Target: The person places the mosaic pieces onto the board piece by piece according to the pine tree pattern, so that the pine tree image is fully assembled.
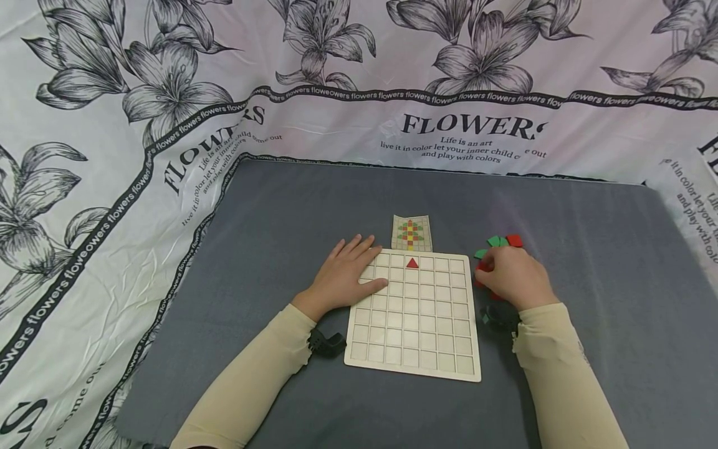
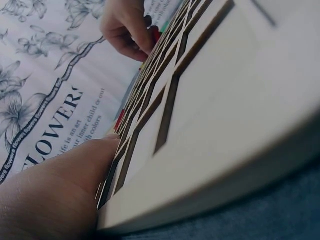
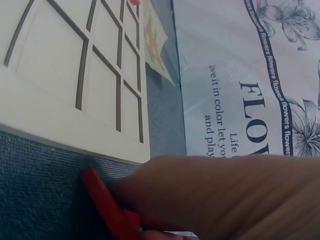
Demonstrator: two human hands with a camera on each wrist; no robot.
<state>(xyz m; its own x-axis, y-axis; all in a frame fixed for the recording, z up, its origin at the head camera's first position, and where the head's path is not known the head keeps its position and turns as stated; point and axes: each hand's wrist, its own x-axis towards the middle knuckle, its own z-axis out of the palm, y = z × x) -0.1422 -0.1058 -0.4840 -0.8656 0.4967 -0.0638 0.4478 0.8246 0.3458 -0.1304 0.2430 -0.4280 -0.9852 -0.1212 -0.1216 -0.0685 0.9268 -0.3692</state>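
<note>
A pale board [image 1: 415, 369] with a grid of square recesses lies flat on the grey cloth. One red triangle tile [image 1: 412, 264] sits in its top row. My left hand [image 1: 349, 274] rests on the board's upper left edge with fingers spread, the thumb [image 2: 60, 175] lying over the grid. Right of the board, my right hand [image 1: 515, 275] pinches a red tile [image 3: 107, 205] between thumb and fingers. Around that hand lie green tiles [image 1: 497, 241] and another red tile [image 1: 514, 241]; the hand partly hides the pile.
A small pattern card [image 1: 412, 227], showing a tree of coloured shapes on a grid, lies at the board's far edge. Behind the grey cloth [image 1: 303, 199] hangs a white fabric [image 1: 336, 125] printed with flowers and lettering.
</note>
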